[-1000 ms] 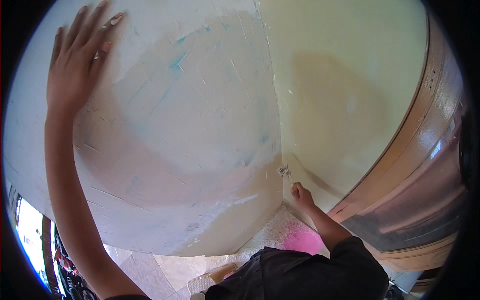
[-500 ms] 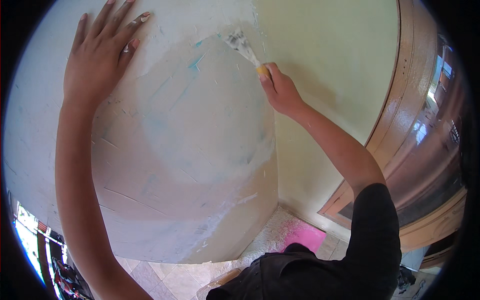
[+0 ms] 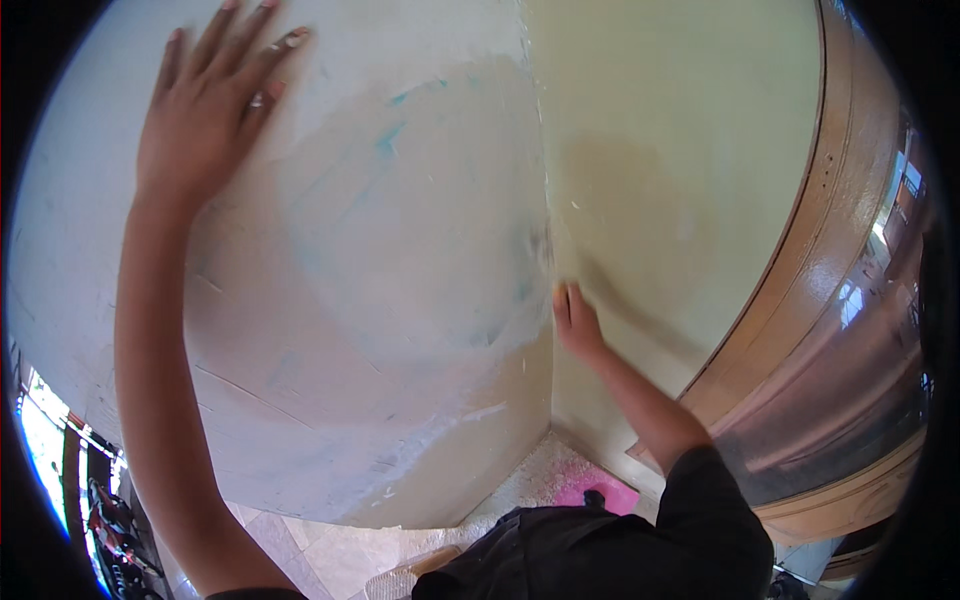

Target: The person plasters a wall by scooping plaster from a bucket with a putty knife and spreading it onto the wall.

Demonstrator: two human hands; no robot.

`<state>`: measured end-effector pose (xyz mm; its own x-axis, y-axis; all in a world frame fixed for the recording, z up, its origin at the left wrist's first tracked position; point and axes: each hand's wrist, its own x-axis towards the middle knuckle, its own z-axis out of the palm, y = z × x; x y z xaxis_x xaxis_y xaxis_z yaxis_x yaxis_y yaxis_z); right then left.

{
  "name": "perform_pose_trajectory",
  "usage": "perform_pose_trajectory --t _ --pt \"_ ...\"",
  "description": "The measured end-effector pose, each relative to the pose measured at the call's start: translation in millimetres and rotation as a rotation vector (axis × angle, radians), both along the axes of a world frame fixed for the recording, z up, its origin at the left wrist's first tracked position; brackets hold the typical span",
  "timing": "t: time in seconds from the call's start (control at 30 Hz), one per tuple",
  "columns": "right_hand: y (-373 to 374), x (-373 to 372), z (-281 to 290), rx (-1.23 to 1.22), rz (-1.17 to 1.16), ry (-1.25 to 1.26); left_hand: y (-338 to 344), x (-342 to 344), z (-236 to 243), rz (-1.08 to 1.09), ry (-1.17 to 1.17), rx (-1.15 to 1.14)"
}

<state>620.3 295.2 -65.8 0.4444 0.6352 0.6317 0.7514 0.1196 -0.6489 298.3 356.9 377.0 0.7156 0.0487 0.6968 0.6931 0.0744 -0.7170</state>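
Note:
My left hand (image 3: 200,130) lies spread against the pale wall (image 3: 420,220) at upper left, with whitish smears on its fingers. In my right hand (image 3: 579,325), closed beside the inner corner, is a putty knife (image 3: 559,296). Only a bit of its yellow handle shows clearly; the blade is a blur by the corner, and I cannot tell whether it touches the wall. Grey-white patches, faint blue-green marks and scratch lines cover this wall. The yellowish-green side wall (image 3: 680,130) meets it just left of my right hand.
A wooden door frame (image 3: 800,235) with a glossy panel stands at right. Below the corner, white crumbs lie on the floor around a pink sheet (image 3: 615,497). A tan, textured object (image 3: 400,580) sits on the tiles at bottom. A motorcycle (image 3: 115,525) shows at lower left.
My right hand has swept down along the corner with the putty knife, whose blade was plainly visible higher up before. My left hand stays spread on the wall.

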Motion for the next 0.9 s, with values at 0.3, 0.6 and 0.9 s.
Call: perform_pose_trajectory --t 0.3,0.6,0.9 --pt "26 -11 22 -0.365 0.093 -0.107 12 21 4 0.126 -0.004 0.076" --pt "-5 28 -50 -0.126 0.209 -0.022 17 23 3 0.134 0.009 0.083" --pt "47 32 23 -0.262 0.039 0.006 27 23 6 0.189 0.028 0.142"
